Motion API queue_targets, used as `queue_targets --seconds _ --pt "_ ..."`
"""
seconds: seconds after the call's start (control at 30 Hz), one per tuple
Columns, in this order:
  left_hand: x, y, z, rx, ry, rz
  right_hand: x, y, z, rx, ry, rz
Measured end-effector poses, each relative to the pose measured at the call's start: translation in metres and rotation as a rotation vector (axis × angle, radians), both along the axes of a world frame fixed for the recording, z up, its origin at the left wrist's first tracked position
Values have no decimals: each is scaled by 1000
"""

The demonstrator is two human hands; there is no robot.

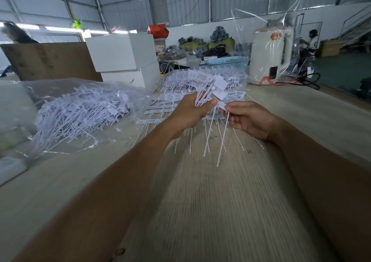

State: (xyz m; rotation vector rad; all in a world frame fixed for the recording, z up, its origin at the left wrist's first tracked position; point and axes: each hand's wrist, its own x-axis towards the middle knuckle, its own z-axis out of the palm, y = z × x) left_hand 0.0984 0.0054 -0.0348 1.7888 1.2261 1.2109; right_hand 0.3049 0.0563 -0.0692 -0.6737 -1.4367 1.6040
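Note:
My left hand point(190, 112) grips a bundle of white plastic tag ties point(208, 87), their flat label heads fanned out above my fingers and their thin tails hanging below. My right hand point(249, 119) pinches a single white tie point(223, 139) by its upper end, right beside the bundle; its tail dangles toward the wooden table point(200, 201). Both hands are raised a little above the table top.
A clear plastic bag full of the same ties point(80, 113) lies at the left. More ties in joined rows point(176, 93) are heaped behind my hands. White boxes point(124, 55), a blue basket point(226, 62) and a white appliance wrapped in plastic point(271, 55) stand at the back.

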Motion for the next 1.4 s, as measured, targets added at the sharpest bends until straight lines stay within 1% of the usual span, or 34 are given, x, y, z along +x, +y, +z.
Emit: queue_targets --seconds 0.17,0.27,0.37,0.47,0.57,0.63,0.73,0.8,0.93,1.03,1.13,1.27,1.33,1.4 --pt "6 0 -1 74 -5 18 -2 -1 -1 36 -74 -8" --pt "17 1 -1 124 23 74 -1 0 -3 22 -36 -9" --pt "24 1 -1 136 1 115 0 2 -4 9 -19 2" --pt "27 1 -1 87 -35 116 1 3 -6 28 -31 -14" --pt "29 2 -1 25 -63 161 1 4 -7 49 -55 -21" --pt "30 3 -3 2 -88 204 -2 4 -7 78 -101 -24" --pt "30 3 -5 -43 -63 272 -5 2 -6 115 -168 -39" --pt "28 4 -2 -96 -62 252 -6 1 -6 121 -160 -49" --pt "21 6 5 -209 -105 193 -5 1 -5 53 -52 -68" --pt "16 7 7 -271 -132 97 -4 1 -3 20 -32 -61" --pt "8 6 11 -328 -106 -5 -4 1 -1 27 -28 -89" --pt "-5 8 16 -300 -124 -36 -3 6 -1 8 28 -232" --pt "-8 10 17 -272 -146 -46 -2 6 -1 11 22 -214" --pt "-7 11 16 -250 -128 -40 -1 5 -3 19 56 -148"
